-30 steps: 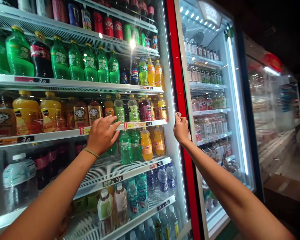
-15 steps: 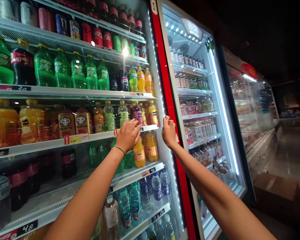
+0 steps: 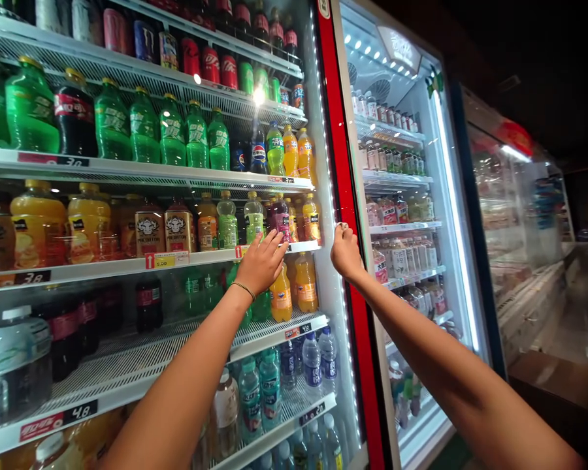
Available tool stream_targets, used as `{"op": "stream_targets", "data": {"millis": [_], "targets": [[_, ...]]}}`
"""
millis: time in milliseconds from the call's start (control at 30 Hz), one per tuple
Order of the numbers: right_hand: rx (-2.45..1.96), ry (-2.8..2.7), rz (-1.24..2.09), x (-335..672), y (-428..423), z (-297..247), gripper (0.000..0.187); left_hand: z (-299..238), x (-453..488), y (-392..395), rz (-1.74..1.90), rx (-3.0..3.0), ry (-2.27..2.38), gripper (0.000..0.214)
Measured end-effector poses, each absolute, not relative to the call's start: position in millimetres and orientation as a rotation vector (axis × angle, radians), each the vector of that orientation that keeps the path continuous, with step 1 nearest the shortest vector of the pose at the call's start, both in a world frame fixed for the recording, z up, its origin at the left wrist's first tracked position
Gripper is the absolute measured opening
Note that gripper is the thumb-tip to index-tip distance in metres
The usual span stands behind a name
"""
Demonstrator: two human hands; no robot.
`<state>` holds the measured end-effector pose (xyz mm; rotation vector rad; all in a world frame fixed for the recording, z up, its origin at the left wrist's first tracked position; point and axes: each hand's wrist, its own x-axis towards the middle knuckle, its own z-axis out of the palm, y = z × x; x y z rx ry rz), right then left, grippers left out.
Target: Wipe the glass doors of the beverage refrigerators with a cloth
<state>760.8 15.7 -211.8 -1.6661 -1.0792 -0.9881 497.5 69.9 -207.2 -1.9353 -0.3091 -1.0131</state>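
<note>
My left hand (image 3: 262, 264) is open, its fingers stretched out and lying flat in front of the lit drinks shelves, seemingly against the glass door (image 3: 294, 98). Behind its fingertips stand a purple-labelled bottle (image 3: 280, 219) and a green bottle (image 3: 253, 215). Orange soda bottles (image 3: 281, 297) show just below. At the red door frame (image 3: 343, 130), my right hand (image 3: 347, 254) is closed, with a small whitish bit (image 3: 343, 226) at its fingertips. Whether that is a cloth or part of the door cannot be made out. A thin band (image 3: 244, 287) circles my left wrist.
Shelves on the left carry green soda bottles (image 3: 112, 121), cans (image 3: 210, 64) and large juice bottles (image 3: 38, 222). A second lit fridge (image 3: 434, 196) adjoins on the right. Beyond it stand another glass-fronted cabinet (image 3: 494, 228) and a cardboard box (image 3: 543, 375) on the floor.
The view has swung slightly left, so the shelves and both hands appear farther right. My left hand stays spread and my right hand stays closed at the door frame.
</note>
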Motion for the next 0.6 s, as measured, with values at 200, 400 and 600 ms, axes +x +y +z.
{"op": "stream_targets", "data": {"millis": [200, 400, 600], "targets": [[-1.585, -1.446, -1.116, 725, 12, -223, 0.06, -206, 493, 71, -0.992, -1.901, -0.306, 0.045], [-1.732, -1.206, -0.928, 737, 8, -204, 0.06, -201, 455, 75, -0.905, -1.855, -0.22, 0.042], [-1.694, -1.513, -1.047, 686, 8, -226, 0.056, -211, 424, 75, -0.972, -1.782, -0.249, 0.039]]}}
